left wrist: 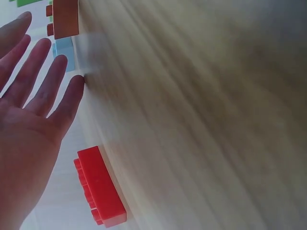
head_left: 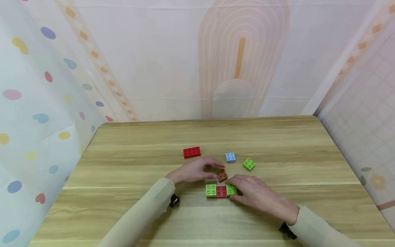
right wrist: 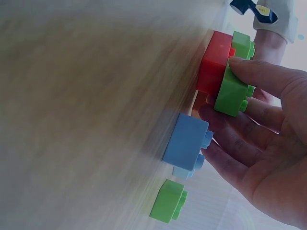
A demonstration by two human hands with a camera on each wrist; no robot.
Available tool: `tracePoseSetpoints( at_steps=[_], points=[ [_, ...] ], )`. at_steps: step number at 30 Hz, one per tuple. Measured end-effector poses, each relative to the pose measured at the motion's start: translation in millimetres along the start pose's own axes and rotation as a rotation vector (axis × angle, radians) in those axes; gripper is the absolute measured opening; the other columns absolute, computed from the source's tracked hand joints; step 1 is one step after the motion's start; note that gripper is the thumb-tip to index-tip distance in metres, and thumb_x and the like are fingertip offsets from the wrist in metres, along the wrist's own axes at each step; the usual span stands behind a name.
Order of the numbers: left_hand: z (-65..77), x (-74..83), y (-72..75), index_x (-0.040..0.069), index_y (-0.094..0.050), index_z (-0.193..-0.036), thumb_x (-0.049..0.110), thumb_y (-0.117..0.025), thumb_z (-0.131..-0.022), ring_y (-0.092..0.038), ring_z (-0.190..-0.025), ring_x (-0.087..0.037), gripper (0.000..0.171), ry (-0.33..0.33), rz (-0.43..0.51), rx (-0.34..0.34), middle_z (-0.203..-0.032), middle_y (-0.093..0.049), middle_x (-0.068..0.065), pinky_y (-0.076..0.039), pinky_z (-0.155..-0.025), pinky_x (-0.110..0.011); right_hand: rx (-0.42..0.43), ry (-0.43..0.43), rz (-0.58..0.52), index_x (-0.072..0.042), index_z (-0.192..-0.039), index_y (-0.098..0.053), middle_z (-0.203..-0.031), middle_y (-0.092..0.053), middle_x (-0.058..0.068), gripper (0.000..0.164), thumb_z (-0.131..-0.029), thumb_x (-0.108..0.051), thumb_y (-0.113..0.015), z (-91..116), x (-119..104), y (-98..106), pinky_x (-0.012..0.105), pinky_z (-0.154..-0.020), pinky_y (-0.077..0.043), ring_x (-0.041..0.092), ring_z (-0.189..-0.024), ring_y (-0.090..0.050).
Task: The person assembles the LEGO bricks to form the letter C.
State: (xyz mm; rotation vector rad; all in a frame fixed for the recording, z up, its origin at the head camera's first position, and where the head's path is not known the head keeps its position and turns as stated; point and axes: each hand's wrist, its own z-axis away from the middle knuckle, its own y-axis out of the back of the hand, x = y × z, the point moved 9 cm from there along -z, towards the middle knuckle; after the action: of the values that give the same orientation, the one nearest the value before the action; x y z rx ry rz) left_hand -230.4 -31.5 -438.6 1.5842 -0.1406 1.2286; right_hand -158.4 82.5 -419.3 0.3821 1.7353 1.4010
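In the head view, my right hand (head_left: 257, 192) pinches a green brick (head_left: 231, 189) between thumb and fingers. That brick sits on the right end of a long red brick (head_left: 221, 192), whose left end carries another green brick (head_left: 211, 190). The right wrist view shows the thumb on the side of the pinched green brick (right wrist: 232, 91), partly overhanging the red brick (right wrist: 214, 64). My left hand (head_left: 197, 169) hovers with spread fingers beside a brown brick (head_left: 222, 175), just behind the red one. Its fingers look straight in the left wrist view, short of the brown brick (left wrist: 65, 19).
Farther back on the wooden table (head_left: 148, 137) lie a red brick (head_left: 192, 152), a light blue brick (head_left: 230, 157) and a loose green brick (head_left: 249, 164). A larger blue brick (right wrist: 186, 141), hidden behind my right hand from above, stands near its fingers.
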Motion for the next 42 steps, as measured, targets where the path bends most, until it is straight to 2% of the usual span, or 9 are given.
tracePoseSetpoints(
  at_steps=[5, 10, 16, 20, 24, 29, 36, 42],
  points=[
    [-4.7, -0.5, -5.2, 0.018, -0.058, -0.139, 0.016, -0.069, -0.095, -0.048, -0.129, -0.008, 0.046, -0.011, -0.043, -0.052, -0.139, -0.056, 0.008, -0.038, -0.110, -0.032, 0.010, 0.003, -0.006, -0.007, -0.123, -0.066, -0.115, -0.068, 0.004, 0.043, -0.087, -0.027, -0.077, 1.0, -1.3, -0.4, 0.034, -0.083, -0.056, 0.016, -0.101, -0.065],
    [-7.8, 2.2, -9.3, 0.018, -0.056, -0.141, 0.016, -0.068, -0.096, -0.044, -0.134, -0.011, 0.047, -0.053, -0.123, -0.095, -0.143, -0.053, 0.007, -0.034, -0.113, -0.034, 0.015, 0.006, -0.007, -0.007, -0.123, -0.066, -0.115, -0.068, 0.003, 0.042, -0.087, -0.027, -0.077, 1.6, -1.9, -0.5, 0.035, -0.084, -0.056, 0.016, -0.102, -0.064],
    [-8.1, 1.6, -11.6, 0.018, -0.058, -0.139, 0.014, -0.066, -0.097, -0.046, -0.131, -0.011, 0.043, -0.071, -0.167, -0.103, -0.140, -0.055, 0.006, -0.035, -0.112, -0.034, 0.016, 0.014, -0.013, -0.006, -0.123, -0.065, -0.116, -0.067, 0.004, 0.042, -0.088, -0.026, -0.077, 2.2, -2.5, -0.8, 0.036, -0.086, -0.056, 0.017, -0.104, -0.064],
    [-8.7, -1.0, -11.8, 0.018, -0.062, -0.134, 0.013, -0.065, -0.097, -0.051, -0.124, -0.009, 0.038, -0.064, -0.138, -0.078, -0.133, -0.059, 0.008, -0.039, -0.109, -0.034, 0.015, 0.015, -0.016, -0.006, -0.123, -0.065, -0.116, -0.067, 0.004, 0.042, -0.088, -0.026, -0.077, 2.1, -2.6, -1.1, 0.035, -0.086, -0.056, 0.017, -0.103, -0.064],
    [-9.4, -4.2, -9.7, 0.018, -0.065, -0.129, 0.014, -0.066, -0.097, -0.054, -0.115, -0.007, 0.032, -0.026, -0.113, -0.040, -0.125, -0.062, 0.009, -0.043, -0.105, -0.033, 0.016, 0.011, -0.015, -0.006, -0.123, -0.066, -0.116, -0.067, 0.005, 0.043, -0.087, -0.026, -0.077, 1.6, -2.0, -0.8, 0.036, -0.086, -0.056, 0.018, -0.104, -0.064],
    [-8.8, -6.1, -6.3, 0.017, -0.062, -0.133, 0.018, -0.066, -0.097, -0.054, -0.116, -0.008, 0.036, 0.017, -0.123, 0.002, -0.130, -0.060, 0.005, -0.044, -0.104, -0.032, 0.016, 0.015, -0.016, -0.006, -0.123, -0.066, -0.117, -0.067, 0.005, 0.042, -0.088, -0.027, -0.077, 1.5, -1.8, 0.0, 0.037, -0.086, -0.056, 0.018, -0.105, -0.064],
    [-3.8, -1.1, -0.5, 0.012, -0.062, -0.133, 0.022, -0.064, -0.099, -0.054, -0.118, -0.012, 0.036, -0.012, -0.129, 0.057, -0.131, -0.059, 0.000, -0.045, -0.103, -0.032, 0.016, 0.022, -0.016, -0.007, -0.122, -0.066, -0.116, -0.067, 0.004, 0.041, -0.088, -0.026, -0.077, 1.4, -1.8, 0.6, 0.036, -0.086, -0.056, 0.017, -0.104, -0.064],
    [4.0, -2.0, 3.8, 0.012, -0.062, -0.131, 0.020, -0.065, -0.098, -0.053, -0.121, -0.012, 0.034, -0.002, -0.093, 0.105, -0.133, -0.059, 0.001, -0.044, -0.104, -0.032, 0.012, 0.019, -0.023, -0.006, -0.122, -0.065, -0.115, -0.068, 0.004, 0.041, -0.088, -0.025, -0.077, 1.8, -1.7, 0.5, 0.036, -0.085, -0.056, 0.017, -0.103, -0.064]
  ],
)
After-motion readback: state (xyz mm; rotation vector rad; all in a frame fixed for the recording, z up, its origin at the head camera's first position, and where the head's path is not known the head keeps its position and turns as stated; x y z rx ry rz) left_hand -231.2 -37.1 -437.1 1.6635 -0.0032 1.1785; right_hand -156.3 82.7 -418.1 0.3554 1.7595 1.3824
